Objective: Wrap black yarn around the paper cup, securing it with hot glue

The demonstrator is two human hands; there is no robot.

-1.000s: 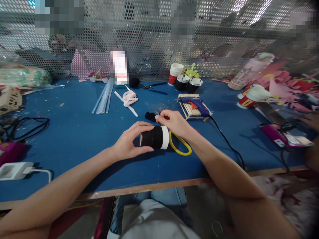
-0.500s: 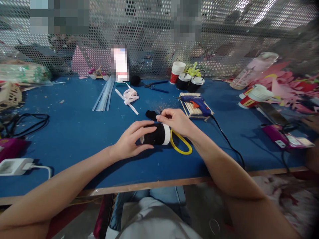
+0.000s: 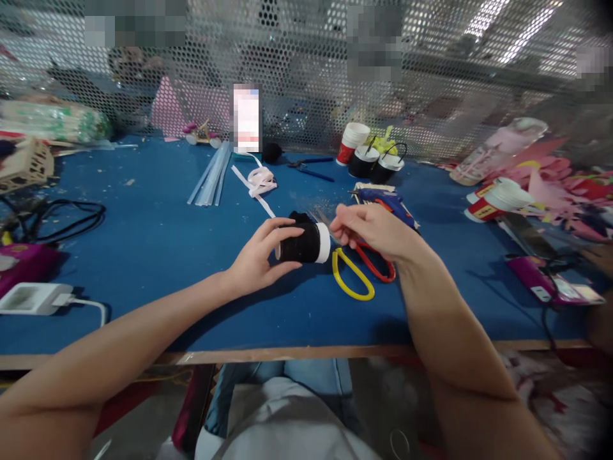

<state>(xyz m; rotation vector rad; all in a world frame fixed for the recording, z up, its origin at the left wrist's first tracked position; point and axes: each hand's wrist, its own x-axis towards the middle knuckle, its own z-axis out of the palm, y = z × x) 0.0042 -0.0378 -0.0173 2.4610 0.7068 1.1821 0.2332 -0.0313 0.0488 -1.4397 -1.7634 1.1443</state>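
Note:
A paper cup (image 3: 306,245), wrapped in black with a white rim band, lies on its side above the blue table. My left hand (image 3: 256,255) grips its body, fingers over the top and thumb below. Just right of the rim is my right hand (image 3: 368,227), its fingers curled in a pinch; whatever they hold is too small to make out. Scissors (image 3: 360,296) with one yellow and one red handle lie under and beside that hand, their blades partly covered. Behind the cup sits a small black bundle (image 3: 299,217), partly hidden.
Beyond my right hand, a blue glue gun (image 3: 371,193) rests on a stick rack. Black-wrapped cups (image 3: 363,164), pliers (image 3: 313,171), white ribbon (image 3: 261,182) and clear glue sticks (image 3: 211,179) lie farther back. A metal mesh (image 3: 306,76) bounds the table's far side.
My right hand has moved right, away from the cup, and the scissors' red handle now shows. My left hand still holds the cup. The whole view has shifted slightly.

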